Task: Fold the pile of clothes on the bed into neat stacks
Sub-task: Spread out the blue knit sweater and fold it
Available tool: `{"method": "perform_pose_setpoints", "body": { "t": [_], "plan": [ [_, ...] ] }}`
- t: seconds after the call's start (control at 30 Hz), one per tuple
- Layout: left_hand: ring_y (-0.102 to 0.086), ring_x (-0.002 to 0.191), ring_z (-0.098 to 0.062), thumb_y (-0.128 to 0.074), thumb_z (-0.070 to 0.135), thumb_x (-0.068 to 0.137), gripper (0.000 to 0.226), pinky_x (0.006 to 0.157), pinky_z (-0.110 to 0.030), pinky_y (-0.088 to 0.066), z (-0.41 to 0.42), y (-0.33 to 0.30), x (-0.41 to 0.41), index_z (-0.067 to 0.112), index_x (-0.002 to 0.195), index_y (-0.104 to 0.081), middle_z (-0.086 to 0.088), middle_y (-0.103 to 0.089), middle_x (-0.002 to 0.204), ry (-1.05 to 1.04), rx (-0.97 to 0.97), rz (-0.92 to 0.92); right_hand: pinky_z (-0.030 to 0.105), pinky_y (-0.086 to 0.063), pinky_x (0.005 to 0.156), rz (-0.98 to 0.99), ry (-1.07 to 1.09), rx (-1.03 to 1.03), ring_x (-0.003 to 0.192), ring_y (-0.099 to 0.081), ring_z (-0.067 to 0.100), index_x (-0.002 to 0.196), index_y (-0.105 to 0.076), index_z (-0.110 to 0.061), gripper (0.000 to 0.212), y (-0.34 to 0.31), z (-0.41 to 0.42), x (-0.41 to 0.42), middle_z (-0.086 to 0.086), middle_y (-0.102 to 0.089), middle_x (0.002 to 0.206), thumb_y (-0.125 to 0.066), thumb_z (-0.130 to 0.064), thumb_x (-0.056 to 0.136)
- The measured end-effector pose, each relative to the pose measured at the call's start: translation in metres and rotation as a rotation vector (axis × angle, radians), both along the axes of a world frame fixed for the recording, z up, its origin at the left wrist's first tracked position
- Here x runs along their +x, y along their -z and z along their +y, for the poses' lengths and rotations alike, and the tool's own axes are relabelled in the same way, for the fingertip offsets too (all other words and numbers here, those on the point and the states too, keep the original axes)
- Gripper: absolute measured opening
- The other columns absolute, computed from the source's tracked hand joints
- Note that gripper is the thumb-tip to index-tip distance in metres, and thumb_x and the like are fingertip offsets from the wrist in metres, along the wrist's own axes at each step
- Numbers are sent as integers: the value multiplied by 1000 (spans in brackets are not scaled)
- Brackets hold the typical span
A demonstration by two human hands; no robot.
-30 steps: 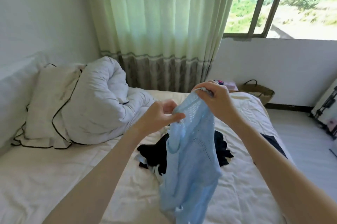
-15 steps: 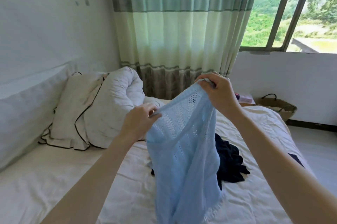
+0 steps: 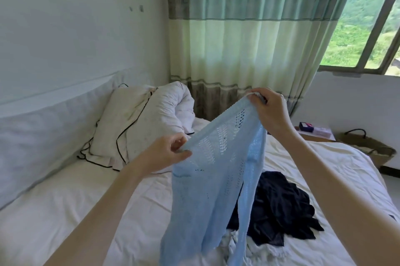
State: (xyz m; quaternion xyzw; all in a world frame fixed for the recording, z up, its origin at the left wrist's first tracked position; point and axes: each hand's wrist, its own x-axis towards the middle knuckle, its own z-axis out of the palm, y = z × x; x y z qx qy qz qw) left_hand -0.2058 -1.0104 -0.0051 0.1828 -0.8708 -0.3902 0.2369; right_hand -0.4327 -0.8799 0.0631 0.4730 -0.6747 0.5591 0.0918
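Head view: a pillow [image 3: 121, 127] leans against the left wall on a white bed [image 3: 71, 207]. The left hand [image 3: 166, 153] pinches one end of a blue knit top's [image 3: 207, 181] upper edge; the right hand [image 3: 270, 112], raised higher, pinches the other end. The top hangs above the bed. Right of it on the bed lie dark clothes [image 3: 279, 207]. A basket [image 3: 368, 146] sits far right.

Both hands hold a light blue knit top [image 3: 207, 183] up above the bed [image 3: 86, 211]. The left hand [image 3: 166, 153] pinches its upper edge low and nearer the pillow [image 3: 121, 127]; the right hand [image 3: 270, 112] grips the same edge higher. The top hangs down over the bed, partly covering a dark garment [image 3: 279, 207] and some white cloth [image 3: 233, 244] lying on the sheet.
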Motion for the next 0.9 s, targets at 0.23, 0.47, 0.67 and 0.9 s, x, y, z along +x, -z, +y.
{"method": "perform_pose_setpoints", "body": {
  "t": [0.23, 0.47, 0.67, 0.9],
  "plan": [
    [-52, 79, -21, -68, 39, 82, 17, 64, -29, -29, -29, 18, 41, 26, 78, -57, 6, -45, 71, -395, -474, -334, 18, -39, 72, -67, 1, -54, 81, -55, 12, 96, -72, -7, 17, 7, -14, -2, -4, -63, 86, -56, -6, 89],
    [-56, 76, -18, -71, 29, 81, 9, 61, -25, -36, -40, 11, 58, 23, 79, -65, 2, -59, 73, -490, -336, -286, 21, -40, 73, -148, -11, -27, 84, -55, 13, 97, -71, -8, 17, 20, -13, -4, 3, -65, 91, -56, -6, 90],
    [-60, 65, 2, -56, 20, 91, 15, 62, -8, -47, -28, -5, 77, 14, 81, -65, 10, -67, 68, -367, 265, 372, 18, -42, 64, -133, -30, -270, 69, -51, 2, 91, -67, -20, 17, 7, -3, -2, -7, -62, 78, -56, -6, 89],
    [-43, 49, 3, -52, 10, 94, 23, 47, -12, -34, -24, -15, 80, 13, 72, -59, 15, -51, 52, -449, 120, 350, 10, -35, 58, -88, 73, 0, 69, -50, 13, 95, -71, -9, 15, 34, -12, -2, 3, -61, 77, -57, -14, 92]
  ]
}}
